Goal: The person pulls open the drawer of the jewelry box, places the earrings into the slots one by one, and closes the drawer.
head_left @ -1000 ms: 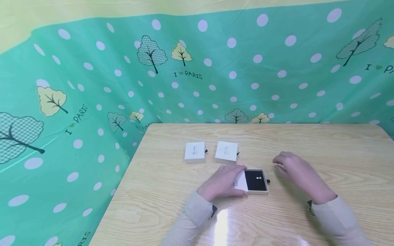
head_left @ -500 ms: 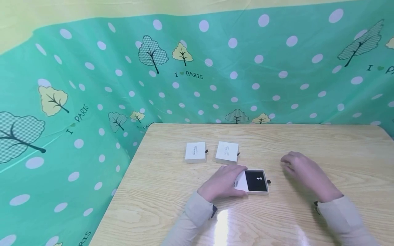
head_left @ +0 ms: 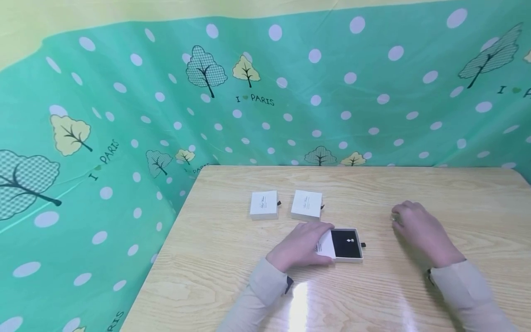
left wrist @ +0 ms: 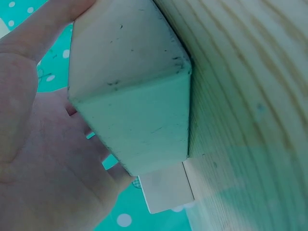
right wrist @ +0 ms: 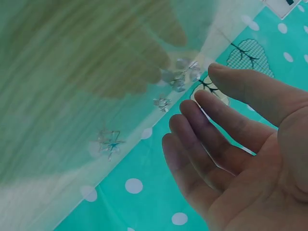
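My left hand [head_left: 300,244] grips the white sleeve of a small jewelry box [head_left: 325,244], thumb on its near side and fingers on the far side. Its drawer [head_left: 346,260] is pulled partly out to the right, showing a black pad [head_left: 346,251] with a small sparkly jewelry piece [head_left: 350,240] on it. In the left wrist view the box's plain end [left wrist: 139,125] faces the palm. Off to the right, my right hand [head_left: 423,235] hovers low with bent fingers. Several small clear sparkly pieces [right wrist: 178,79] lie on the table just beyond its fingertips, thumb and index apart.
Two closed white boxes with black tabs, a left one [head_left: 263,205] and a right one [head_left: 306,204], sit behind the jewelry box. The wood-grain table [head_left: 199,258] is glossy. A green dotted cloth [head_left: 290,129] hangs along its back and left sides.
My right hand has moved right, away from the jewelry box, to beside the small sparkly pieces. The left hand and the box stay where they were.
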Motion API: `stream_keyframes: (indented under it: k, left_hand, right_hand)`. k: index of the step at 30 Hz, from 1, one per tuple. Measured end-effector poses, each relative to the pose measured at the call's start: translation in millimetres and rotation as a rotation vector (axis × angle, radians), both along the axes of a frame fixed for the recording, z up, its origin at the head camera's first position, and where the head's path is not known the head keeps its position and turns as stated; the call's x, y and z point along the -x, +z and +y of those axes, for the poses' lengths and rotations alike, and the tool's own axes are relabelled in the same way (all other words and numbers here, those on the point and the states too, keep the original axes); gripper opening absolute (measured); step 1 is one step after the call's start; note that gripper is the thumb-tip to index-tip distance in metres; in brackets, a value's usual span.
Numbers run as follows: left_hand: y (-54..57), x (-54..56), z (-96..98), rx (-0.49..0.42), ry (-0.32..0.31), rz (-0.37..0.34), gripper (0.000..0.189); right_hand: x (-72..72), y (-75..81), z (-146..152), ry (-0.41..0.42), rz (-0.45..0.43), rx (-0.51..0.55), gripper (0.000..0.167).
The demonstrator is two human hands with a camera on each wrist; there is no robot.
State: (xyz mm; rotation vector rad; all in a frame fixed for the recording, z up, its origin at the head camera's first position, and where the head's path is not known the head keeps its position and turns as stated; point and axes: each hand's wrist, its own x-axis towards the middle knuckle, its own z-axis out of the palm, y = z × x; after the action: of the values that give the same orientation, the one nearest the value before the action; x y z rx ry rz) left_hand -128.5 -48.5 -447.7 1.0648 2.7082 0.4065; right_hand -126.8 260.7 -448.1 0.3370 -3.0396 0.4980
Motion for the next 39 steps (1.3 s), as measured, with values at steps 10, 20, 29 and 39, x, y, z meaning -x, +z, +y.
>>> stream_keyframes:
  k: [10, 20, 29, 39]
  left_hand:
    - [0.9, 0.1, -1.7, 0.003, 0.007, -0.008, 0.085]
    - [1.6, 0.2, -2.1, 0.002, 0.015, -0.010, 0.086]
    - [2.5, 0.0, -2.6, 0.002, 0.018, -0.010, 0.085]
    - [0.9, 1.3, 1.5, 0.021, 0.002, -0.013, 0.085]
  right_hand:
    - [3.6, 0.1, 4, 0.010, -0.038, -0.037, 0.022]
    - [8.9, 0.0, 4, 0.036, -0.073, -0.030, 0.011]
    - [13.3, 0.3, 2, 0.031, -0.105, 0.024, 0.011]
    - [15.9, 2.7, 12, 0.017, -0.183, 0.050, 0.013]
